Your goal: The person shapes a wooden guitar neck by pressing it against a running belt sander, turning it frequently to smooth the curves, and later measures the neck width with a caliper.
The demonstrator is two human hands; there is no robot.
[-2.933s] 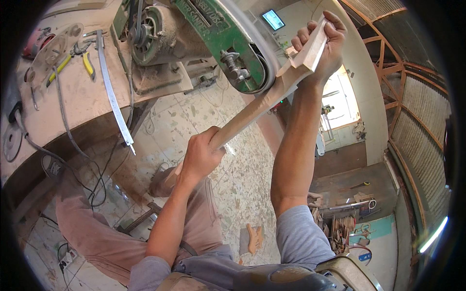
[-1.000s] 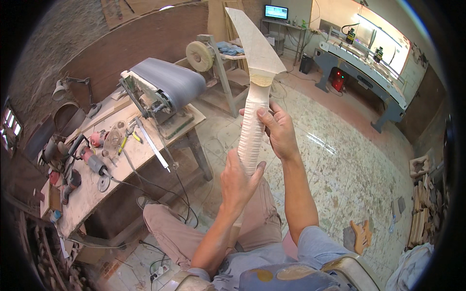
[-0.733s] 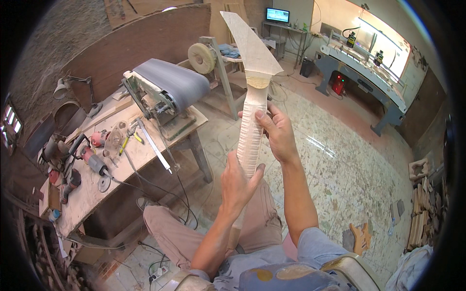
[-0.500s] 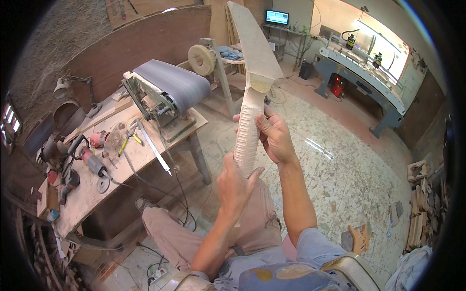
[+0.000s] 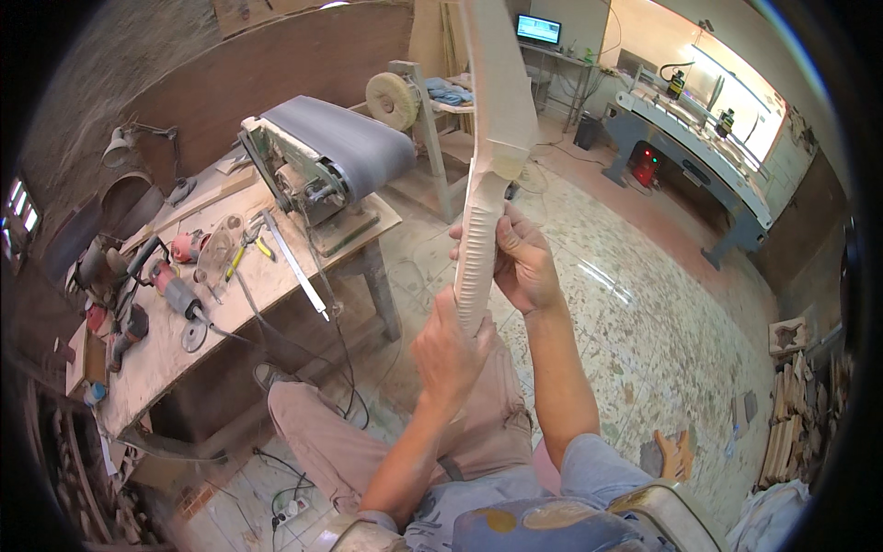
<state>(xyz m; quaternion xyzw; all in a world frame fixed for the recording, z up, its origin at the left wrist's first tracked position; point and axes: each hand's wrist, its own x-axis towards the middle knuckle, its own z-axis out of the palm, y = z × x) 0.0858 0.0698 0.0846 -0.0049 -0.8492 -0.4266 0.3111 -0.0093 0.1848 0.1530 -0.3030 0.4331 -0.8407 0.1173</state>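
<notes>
A pale carved wooden piece (image 5: 504, 101) stands nearly upright before me, with a broad flat upper part and a narrower ribbed handle. Its top runs out of the picture. My left hand (image 5: 449, 354) is closed round the lower end of the handle, thumb at its right side. Higher up, my right hand (image 5: 526, 262) grips the handle from the right, thumb in front and fingertips showing behind its left edge. Left of the piece, a belt sander (image 5: 340, 147) with a grey belt sits on a wooden workbench (image 5: 138, 386).
Power tools, including a red and grey grinder (image 5: 173, 290), lie on the bench near yellow-handled pliers (image 5: 246, 247). A buffing wheel (image 5: 393, 101) stands behind the sander. Cables hang off the bench. A large machine table (image 5: 690, 152) stands far right; wood offcuts (image 5: 786, 414) are stacked at right.
The wooden piece has turned about its length, showing its flat part more edge-on, and risen slightly. My left thumb has drawn in against the handle. The view has shifted a little.
</notes>
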